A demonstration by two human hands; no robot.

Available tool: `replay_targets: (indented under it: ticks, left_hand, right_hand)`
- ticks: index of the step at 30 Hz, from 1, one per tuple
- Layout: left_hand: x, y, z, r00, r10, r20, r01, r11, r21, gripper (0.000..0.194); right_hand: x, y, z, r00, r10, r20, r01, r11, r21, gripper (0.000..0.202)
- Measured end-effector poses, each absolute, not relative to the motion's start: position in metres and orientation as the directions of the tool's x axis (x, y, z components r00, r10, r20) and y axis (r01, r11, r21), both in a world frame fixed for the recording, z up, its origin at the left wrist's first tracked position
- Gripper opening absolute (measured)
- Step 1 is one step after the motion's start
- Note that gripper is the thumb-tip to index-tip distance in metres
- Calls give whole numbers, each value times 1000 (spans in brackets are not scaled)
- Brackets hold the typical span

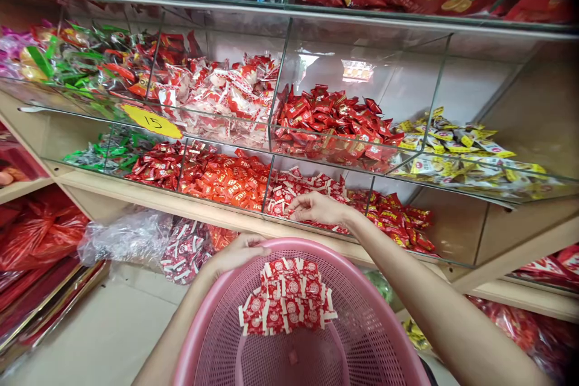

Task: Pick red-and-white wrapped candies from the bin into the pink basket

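A pink plastic basket [212,325] fills the lower middle, with a cluster of red and white wrapped candies [292,295] inside it. My left hand [239,251] grips the basket's far rim at its left side, fingers closed over the edge. Over the lower shelf, my right hand [316,208] is at the compartment of red and white candies [332,187], its fingers bent together above them. Whether a candy is between those fingertips is too small to tell.
Glass-fronted compartments above hold red candies [335,114] and yellow ones [456,139]; orange candies [235,181] lie left of my right hand. A yellow price tag [151,120] hangs on the glass. Clear plastic bags [131,238] sit under the shelf edge [149,196].
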State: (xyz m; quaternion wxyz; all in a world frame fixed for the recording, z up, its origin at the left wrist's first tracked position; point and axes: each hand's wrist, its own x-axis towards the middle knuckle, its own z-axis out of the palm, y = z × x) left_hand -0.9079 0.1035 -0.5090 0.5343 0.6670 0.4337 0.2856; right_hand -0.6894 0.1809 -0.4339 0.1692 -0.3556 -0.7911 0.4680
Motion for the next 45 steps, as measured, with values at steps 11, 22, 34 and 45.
replay_targets:
  ticks: [11,22,34,45]
  left_hand:
    - [-906,103,-507,489,872,-13,238,-119,964,29]
    - [-907,102,-513,465,885,-37,227,-78,971,23]
    - [-907,103,-514,480,877,-17,197,-89,976,24]
    - [-906,103,-513,478,878,3,219,-123,968,24]
  right_hand:
    - [-696,90,-421,-617,727,303,409,625,-665,22]
    - [-743,55,-497,-872,476,115,450,871,-198,16]
    - [-750,60,-507,-873,482,70,483,875,3,12]
    - [-740,63,-495,-789,588,178,552,806,-214,10]
